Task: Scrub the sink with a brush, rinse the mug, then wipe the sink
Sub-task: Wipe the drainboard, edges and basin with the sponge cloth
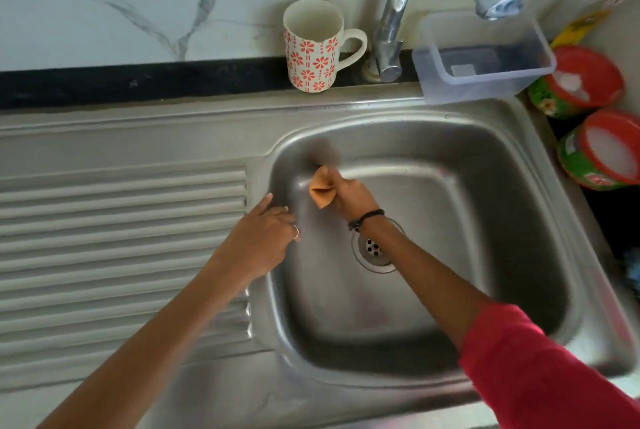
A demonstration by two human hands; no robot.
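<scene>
Right hand fingers grip orange brush, bristles blurred; left hand fingers hidden.

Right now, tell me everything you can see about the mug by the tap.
The mug is white, ceramic by its look, with red flower prints and dashed stripes round the outside and a plain pale inside. It stands upright on the dark ledge behind the sink, just left of the tap, with its handle turned toward the tap. It looks empty. Neither hand touches it.
</scene>
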